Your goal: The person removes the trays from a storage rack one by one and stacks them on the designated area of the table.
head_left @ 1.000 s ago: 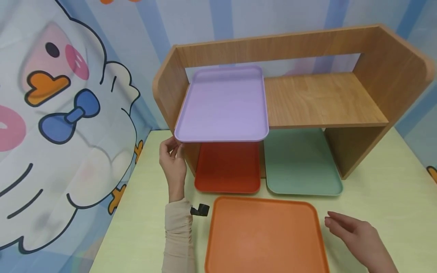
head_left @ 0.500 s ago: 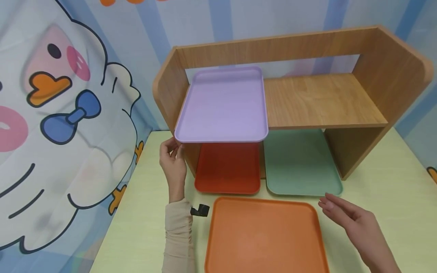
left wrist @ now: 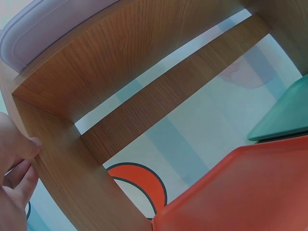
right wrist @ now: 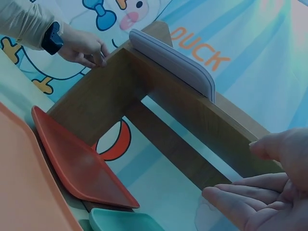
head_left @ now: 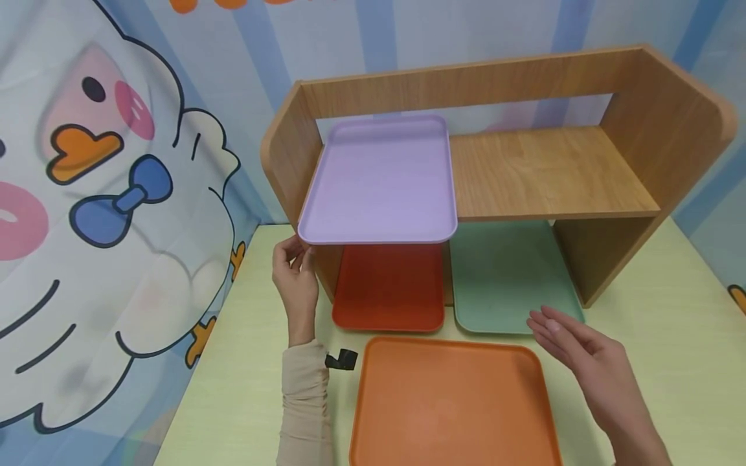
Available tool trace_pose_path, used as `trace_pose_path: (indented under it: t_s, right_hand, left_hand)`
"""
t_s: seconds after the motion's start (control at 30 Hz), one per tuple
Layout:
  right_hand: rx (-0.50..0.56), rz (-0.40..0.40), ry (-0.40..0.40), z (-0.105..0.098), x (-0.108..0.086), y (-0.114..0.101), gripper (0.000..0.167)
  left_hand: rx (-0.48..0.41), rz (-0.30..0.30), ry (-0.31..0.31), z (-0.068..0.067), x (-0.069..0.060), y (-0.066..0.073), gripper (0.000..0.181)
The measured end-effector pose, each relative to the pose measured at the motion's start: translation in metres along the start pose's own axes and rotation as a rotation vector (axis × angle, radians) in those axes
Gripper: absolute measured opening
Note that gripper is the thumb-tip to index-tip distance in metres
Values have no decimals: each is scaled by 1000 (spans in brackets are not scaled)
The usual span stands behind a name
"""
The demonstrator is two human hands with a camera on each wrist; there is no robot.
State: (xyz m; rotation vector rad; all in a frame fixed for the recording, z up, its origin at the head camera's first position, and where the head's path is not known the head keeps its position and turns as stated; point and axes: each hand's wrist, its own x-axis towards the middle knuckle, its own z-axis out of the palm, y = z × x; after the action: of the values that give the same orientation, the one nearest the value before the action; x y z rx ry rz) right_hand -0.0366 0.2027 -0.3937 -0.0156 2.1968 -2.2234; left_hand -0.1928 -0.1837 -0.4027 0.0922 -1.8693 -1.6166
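Observation:
At the left side panel of a two-level wooden shelf (head_left: 548,175), my left hand (head_left: 297,285) grips the panel's front edge. The left wrist view has the thumb on that edge, the other fingers curled beside it. A lilac tray (head_left: 381,181) lies on the upper level at the left, its front sticking out. Below, a red tray (head_left: 387,291) and a green tray (head_left: 513,278) lie side by side, both jutting forward. My right hand (head_left: 588,369), fingers straight and holding nothing, hovers by the green tray's front right corner, right of an orange tray (head_left: 449,401).
The shelf stands on a pale yellow-green table (head_left: 233,388). A cloth backdrop (head_left: 221,65) with a duck print and blue stripes hangs behind and at the left. The upper level's right half shows bare wood. A black wrist strap (head_left: 342,359) is on my left sleeve.
My right hand has moved forward and slightly left, from beside the orange tray to the green tray's front right corner. The left hand and the trays have stayed in place.

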Motion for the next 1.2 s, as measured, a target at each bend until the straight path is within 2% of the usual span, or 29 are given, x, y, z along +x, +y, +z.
trace_pose_path:
  t_s: [0.03,0.2,0.33,0.87,1.2]
  right_hand:
    - [6,-2,3,1,1,-1,51]
    - [40,-16,17,9,6,-7,51]
    - [91,-29,20,16,11,-11,52]
    - [297,-101,-40,52,33,-24,53]
    - [303,-110,-36,69,41,-31,56]
  left_hand:
    - [-1,-9,-5,0,-1,4,29]
    - [-7,-17,-12,0,-1,5,30]
    - [-4,-5,-4,0,1,0,29]
    - [-9,-6,7,0,0,1,29]
    - [-8,5,3,1,-1,1,29]
